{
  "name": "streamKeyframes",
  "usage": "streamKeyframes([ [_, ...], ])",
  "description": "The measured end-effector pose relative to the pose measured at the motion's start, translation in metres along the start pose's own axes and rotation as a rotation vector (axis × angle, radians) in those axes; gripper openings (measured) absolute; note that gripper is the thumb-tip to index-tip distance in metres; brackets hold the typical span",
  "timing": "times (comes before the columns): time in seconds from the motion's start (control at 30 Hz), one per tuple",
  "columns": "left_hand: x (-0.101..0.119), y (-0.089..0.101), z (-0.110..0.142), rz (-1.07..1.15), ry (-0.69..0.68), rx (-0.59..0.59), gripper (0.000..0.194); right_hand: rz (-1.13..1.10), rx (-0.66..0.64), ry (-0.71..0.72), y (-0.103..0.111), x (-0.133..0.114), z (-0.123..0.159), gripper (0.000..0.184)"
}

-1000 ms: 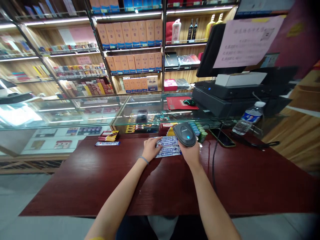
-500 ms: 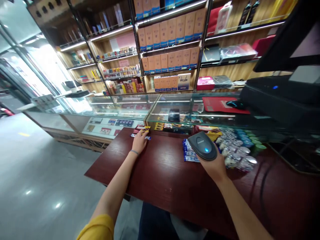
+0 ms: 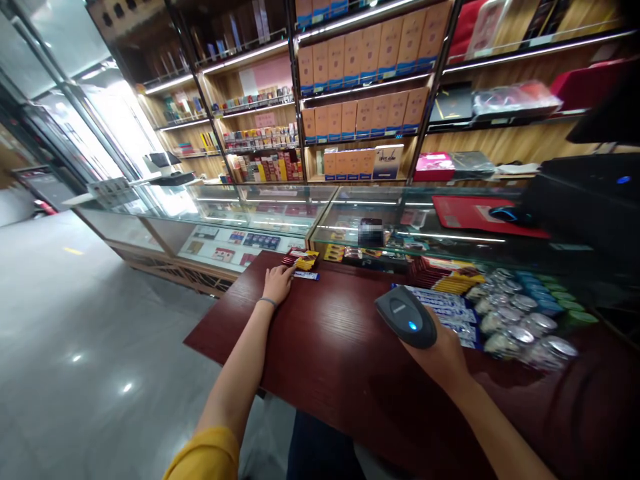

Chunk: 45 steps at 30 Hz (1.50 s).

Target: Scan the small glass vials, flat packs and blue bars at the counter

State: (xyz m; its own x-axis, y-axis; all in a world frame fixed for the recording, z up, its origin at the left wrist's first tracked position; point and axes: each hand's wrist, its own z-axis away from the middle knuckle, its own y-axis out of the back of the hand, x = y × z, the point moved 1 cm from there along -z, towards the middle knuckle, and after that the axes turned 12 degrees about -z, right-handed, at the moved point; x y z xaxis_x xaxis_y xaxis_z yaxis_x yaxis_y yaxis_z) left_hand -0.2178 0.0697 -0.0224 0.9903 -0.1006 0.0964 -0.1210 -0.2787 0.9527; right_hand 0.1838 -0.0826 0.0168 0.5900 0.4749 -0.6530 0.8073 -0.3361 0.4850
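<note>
My left hand [image 3: 278, 284] lies at the far left corner of the dark red table, fingers stretched out and open. Its fingertips reach the near side of a small pile of red-and-yellow packets [image 3: 303, 258]; whether they press on it I cannot tell. Beside them lies one blue-and-white packet [image 3: 307, 275]. Closed round the handle of a black barcode scanner [image 3: 407, 318] is my right hand [image 3: 443, 357]. A blue light glows on the scanner, which is held above the table. Behind it a row of blue-and-white packets [image 3: 457, 313] is partly hidden.
Small jars with silver lids [image 3: 515, 317] and blue and green packs [image 3: 540, 293] stand at the right. A larger stack of red-and-yellow packets [image 3: 445, 275] lies against the glass counter [image 3: 270, 207]. A red mat [image 3: 465, 213] with a mouse [image 3: 510, 215] rests on the glass.
My left hand has left the blue-and-white packets and moved left to the small pile of red-and-yellow packets. The view has swung left. My right hand keeps the scanner, now tilted differently.
</note>
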Motion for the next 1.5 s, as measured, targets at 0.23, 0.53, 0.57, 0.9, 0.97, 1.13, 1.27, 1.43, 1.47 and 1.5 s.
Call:
streamKeyframes([
  [0.23,-0.008,0.001,0.001,0.042,-0.085,0.045,0.025,0.008,0.006,0.004,0.0,0.007,0.003,0.042],
  [0.53,0.024,0.016,0.003,0.542,-0.031,0.232,0.029,0.047,0.117,-0.046,0.006,0.005,0.0,0.039],
  [0.57,0.032,0.018,0.002,0.666,0.042,0.257,0.029,0.035,0.136,-0.055,0.008,0.005,0.0,0.04],
  [0.9,0.157,0.033,0.004,1.767,0.416,-0.228,0.04,-0.017,0.228,-0.154,0.02,0.013,0.002,0.048],
  [0.97,0.176,0.031,0.008,1.828,0.392,-0.273,0.038,-0.002,0.218,-0.182,0.023,0.01,0.001,0.047],
  [1.13,0.194,0.021,0.023,1.814,0.375,-0.336,0.041,0.134,0.074,-0.204,0.031,0.0,-0.004,0.045],
  [1.27,0.191,0.016,0.033,1.676,0.348,-0.367,0.046,0.266,-0.031,-0.148,0.03,-0.003,-0.006,0.051],
  [1.43,0.191,0.015,0.033,1.627,0.325,-0.359,0.048,0.316,-0.111,-0.065,0.027,-0.002,-0.004,0.045],
  [1.47,0.191,0.016,0.032,1.623,0.326,-0.363,0.047,0.334,-0.126,-0.054,0.027,-0.002,-0.003,0.041],
  [1.5,0.191,0.016,0.032,1.621,0.327,-0.367,0.046,0.347,-0.134,-0.046,0.027,-0.002,-0.003,0.037],
])
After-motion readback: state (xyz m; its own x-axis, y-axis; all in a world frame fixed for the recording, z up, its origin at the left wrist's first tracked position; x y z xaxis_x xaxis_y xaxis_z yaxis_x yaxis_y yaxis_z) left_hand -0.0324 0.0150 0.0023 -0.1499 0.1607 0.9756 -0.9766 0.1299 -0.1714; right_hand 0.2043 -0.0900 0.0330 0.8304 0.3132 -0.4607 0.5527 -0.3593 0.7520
